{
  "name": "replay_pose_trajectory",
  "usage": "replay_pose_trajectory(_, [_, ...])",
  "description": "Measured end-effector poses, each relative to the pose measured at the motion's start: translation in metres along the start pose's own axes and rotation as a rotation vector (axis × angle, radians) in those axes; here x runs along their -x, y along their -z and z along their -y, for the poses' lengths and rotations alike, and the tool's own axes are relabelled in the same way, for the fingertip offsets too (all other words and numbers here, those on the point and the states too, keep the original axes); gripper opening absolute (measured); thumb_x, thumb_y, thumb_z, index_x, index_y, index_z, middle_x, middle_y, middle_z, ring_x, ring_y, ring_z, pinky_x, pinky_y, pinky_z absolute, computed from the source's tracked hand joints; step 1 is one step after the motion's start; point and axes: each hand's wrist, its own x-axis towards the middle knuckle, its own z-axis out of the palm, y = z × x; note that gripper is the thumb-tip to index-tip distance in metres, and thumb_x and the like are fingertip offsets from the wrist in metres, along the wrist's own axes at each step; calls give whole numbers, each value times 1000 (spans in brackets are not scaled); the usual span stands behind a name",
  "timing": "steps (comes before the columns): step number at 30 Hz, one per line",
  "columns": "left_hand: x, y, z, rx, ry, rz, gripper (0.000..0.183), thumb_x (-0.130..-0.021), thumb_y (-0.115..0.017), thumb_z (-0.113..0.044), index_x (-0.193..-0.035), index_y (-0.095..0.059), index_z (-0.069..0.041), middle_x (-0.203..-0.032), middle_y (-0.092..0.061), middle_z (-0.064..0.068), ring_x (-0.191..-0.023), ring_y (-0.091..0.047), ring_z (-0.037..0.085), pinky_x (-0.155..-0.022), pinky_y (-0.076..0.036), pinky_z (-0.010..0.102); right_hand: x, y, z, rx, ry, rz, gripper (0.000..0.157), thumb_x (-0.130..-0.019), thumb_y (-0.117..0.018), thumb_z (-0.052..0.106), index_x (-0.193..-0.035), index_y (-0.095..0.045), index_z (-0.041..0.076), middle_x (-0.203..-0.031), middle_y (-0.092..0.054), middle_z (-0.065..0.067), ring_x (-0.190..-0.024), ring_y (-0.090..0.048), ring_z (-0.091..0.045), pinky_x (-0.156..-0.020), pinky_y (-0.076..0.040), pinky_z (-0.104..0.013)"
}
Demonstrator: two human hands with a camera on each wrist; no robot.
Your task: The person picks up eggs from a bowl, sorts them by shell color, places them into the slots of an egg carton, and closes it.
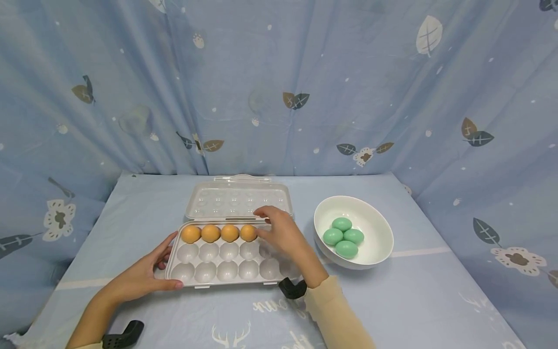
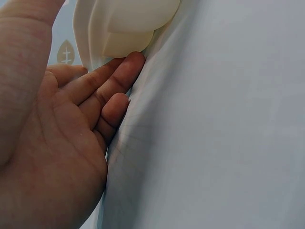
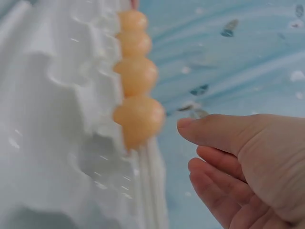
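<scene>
A white egg tray (image 1: 237, 284) lies on the table with its clear lid (image 1: 240, 201) folded open behind it. Several orange eggs (image 1: 229, 233) fill the back row from the left end. My left hand (image 1: 141, 274) spans the tray's left end, thumb along the front corner and fingers against the side; its fingers (image 2: 119, 76) look relaxed in the left wrist view. Over the tray's back right part is my right hand (image 1: 281, 232), just right of the last orange egg (image 3: 139, 118). Its thumb and fingers stand apart with nothing between them in the right wrist view.
Right of the tray, a white bowl (image 1: 379, 242) holds several green eggs (image 1: 347, 249). Pale blue cloth covers the table (image 1: 414, 295). A patterned blue curtain (image 1: 261, 87) hangs behind the table and along its sides.
</scene>
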Motion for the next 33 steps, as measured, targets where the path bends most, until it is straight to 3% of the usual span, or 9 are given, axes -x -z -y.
replay_pose_trajectory(8, [0, -1, 0, 6, 9, 1, 121, -79, -90, -33, -166, -10, -11, -134, -61, 14, -99, -49, 8, -81, -43, 26, 4, 29, -6, -4, -14, -94, 42, -88, -82, 8, -127, -67, 3, -126, -69, -13, -117, -67, -30, -96, -56, -40])
replay_pose_trajectory(22, [0, -1, 1, 7, 4, -7, 121, -79, -90, -34, -167, -9, -14, -135, -60, 16, -99, -49, 9, -81, -43, 27, 12, 64, -18, 3, -73, -152, 45, -88, -83, 10, -129, -66, 3, -129, -69, -13, -119, -66, -28, -99, -54, -37])
replay_pose_trajectory(33, [-1, 0, 2, -7, 1, -6, 120, -80, -90, -34, -167, -10, -13, -134, -60, 14, -100, -49, 10, -82, -43, 27, 24, 87, -34, 2, -137, -150, 48, -89, -82, 13, -133, -64, 3, -133, -67, -14, -124, -64, -30, -102, -52, -39])
